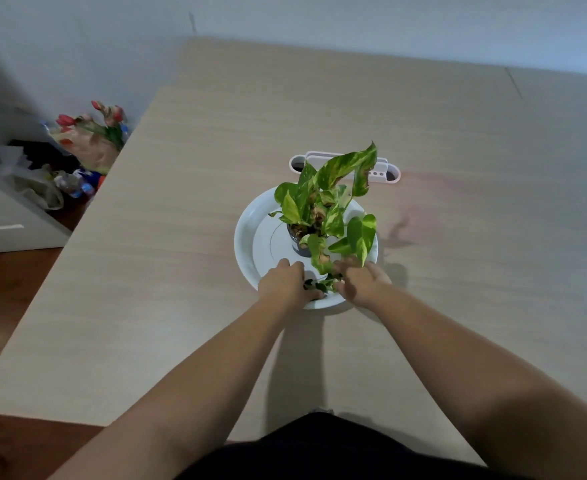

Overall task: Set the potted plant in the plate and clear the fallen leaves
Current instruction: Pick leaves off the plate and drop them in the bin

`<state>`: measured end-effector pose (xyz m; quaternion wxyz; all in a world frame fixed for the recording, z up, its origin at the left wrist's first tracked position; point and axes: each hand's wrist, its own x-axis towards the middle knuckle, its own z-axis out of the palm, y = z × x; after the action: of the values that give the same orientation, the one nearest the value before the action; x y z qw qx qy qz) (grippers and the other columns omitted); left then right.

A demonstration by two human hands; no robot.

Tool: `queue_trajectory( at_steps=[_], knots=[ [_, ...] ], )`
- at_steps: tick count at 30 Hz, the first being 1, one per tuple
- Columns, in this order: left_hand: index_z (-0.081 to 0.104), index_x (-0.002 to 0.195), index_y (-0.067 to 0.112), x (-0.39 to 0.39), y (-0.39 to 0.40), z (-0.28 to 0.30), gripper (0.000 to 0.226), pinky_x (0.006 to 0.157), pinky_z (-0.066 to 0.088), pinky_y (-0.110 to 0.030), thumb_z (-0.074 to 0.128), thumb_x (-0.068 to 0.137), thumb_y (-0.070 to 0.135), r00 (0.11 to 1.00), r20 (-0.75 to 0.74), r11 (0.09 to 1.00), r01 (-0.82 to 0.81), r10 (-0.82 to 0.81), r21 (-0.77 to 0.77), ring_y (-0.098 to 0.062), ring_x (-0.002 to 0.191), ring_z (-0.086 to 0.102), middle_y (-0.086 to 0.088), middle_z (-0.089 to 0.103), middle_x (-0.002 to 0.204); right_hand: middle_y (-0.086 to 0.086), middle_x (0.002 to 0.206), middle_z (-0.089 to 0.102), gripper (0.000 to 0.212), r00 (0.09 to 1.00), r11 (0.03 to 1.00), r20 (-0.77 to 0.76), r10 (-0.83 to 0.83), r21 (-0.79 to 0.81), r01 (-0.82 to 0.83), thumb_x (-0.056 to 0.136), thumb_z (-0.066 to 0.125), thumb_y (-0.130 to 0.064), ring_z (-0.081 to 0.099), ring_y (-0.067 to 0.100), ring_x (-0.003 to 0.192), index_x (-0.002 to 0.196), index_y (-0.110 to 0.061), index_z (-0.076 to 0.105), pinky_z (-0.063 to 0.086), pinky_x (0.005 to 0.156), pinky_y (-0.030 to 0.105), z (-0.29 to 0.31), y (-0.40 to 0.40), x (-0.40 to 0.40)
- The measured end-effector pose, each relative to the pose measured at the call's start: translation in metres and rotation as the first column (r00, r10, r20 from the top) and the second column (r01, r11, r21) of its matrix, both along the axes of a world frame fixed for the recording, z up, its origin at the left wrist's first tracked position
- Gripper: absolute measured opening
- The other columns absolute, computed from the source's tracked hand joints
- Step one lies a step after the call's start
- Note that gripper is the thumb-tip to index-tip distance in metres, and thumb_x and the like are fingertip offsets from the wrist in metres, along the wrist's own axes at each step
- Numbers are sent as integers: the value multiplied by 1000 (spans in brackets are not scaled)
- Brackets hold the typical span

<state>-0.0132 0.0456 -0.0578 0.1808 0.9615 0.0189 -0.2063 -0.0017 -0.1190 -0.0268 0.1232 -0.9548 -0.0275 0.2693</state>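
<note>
Down at the near rim of the white plate (247,237), both hands are in among the fallen leaves (319,285), and that is the spot everything turns on. From the head camera, the potted plant (323,216) already stands in the plate, a little right of its middle, pot upright, stems leaning up and away from the person. The loose dark leaves lie between the two hands, just this side of the pot, inside the rim. The left hand (285,282) has its fingers curled down at the left edge of the pile; whether it has a leaf pinched I cannot tell. The right hand (361,284) curls in from the right, thumb towards the leaves, seemingly gathering them, with a hanging leaf of the plant brushing over its knuckles. Both are about equally near. Beyond the plate stands a white holder (387,174); the table (181,271) lies bare to left and right, so I judge a sideways lift-out the easy exit.
</note>
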Motion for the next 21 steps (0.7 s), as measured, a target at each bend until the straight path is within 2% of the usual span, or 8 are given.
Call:
queue_trajectory(
  at_steps=[3, 7, 10, 14, 16, 19, 21],
  knots=[
    [58, 103, 20, 2, 0, -3, 41, 68, 49, -37, 67, 75, 49, 1000, 27, 999, -6, 5, 44, -29, 89, 59, -5, 51, 99, 5, 151, 37, 46, 983, 979, 41, 177, -109, -171, 99, 35, -24, 37, 25, 137, 145, -22, 31, 29, 109, 35, 2, 4, 4],
    [59, 97, 17, 8, 11, -6, 19, 66, 43, -33, 61, 81, 26, 998, 43, 999, 46, -46, 12, -29, 93, 59, -2, 46, 90, 6, 151, 36, 47, 963, 946, -4, 268, -186, -264, 97, 37, -31, 38, 26, 136, 144, -25, 33, 31, 108, 36, -6, 2, 7],
    [57, 87, 21, 10, 17, -5, 10, 64, 39, -31, 64, 80, 24, 998, 29, 998, 62, -61, -27, -28, 91, 59, -2, 47, 87, 7, 144, 42, 48, 976, 965, 15, 219, -152, -214, 94, 40, -44, 44, 29, 129, 139, -27, 41, 32, 105, 38, -10, 7, 7],
    [59, 91, 23, 10, 14, -5, 16, 63, 39, -31, 64, 77, 30, 998, 34, 998, 62, -62, -10, -25, 83, 56, -1, 47, 85, 6, 130, 46, 57, 995, 986, 45, 94, -143, -86, 85, 49, -56, 47, 30, 121, 126, -16, 51, 36, 100, 39, -13, 27, 1],
    [58, 89, 24, 8, 14, -6, 15, 62, 40, -31, 64, 78, 31, 998, 34, 998, 61, -61, -3, -25, 83, 56, -1, 46, 86, 6, 128, 45, 57, 995, 986, 68, 66, -155, -55, 83, 52, -55, 47, 31, 118, 125, -15, 53, 37, 101, 39, -18, 35, 0],
    [59, 83, 23, 8, 17, -6, 4, 62, 38, -31, 60, 82, 19, 997, 35, 998, 65, -65, 8, -29, 90, 59, -5, 49, 92, 7, 127, 45, 54, 995, 989, 92, 34, -147, -20, 86, 56, -49, 48, 31, 118, 127, -14, 52, 39, 101, 39, -19, 40, -2],
    [66, 92, 20, 9, 20, -7, 15, 64, 40, -31, 59, 82, 11, 997, 28, 997, 72, -72, 17, -29, 96, 60, -7, 56, 102, 8, 126, 46, 47, 996, 994, 85, -2, -111, 11, 89, 58, -38, 49, 32, 118, 125, -10, 49, 42, 99, 40, -20, 38, -2]
  ],
)
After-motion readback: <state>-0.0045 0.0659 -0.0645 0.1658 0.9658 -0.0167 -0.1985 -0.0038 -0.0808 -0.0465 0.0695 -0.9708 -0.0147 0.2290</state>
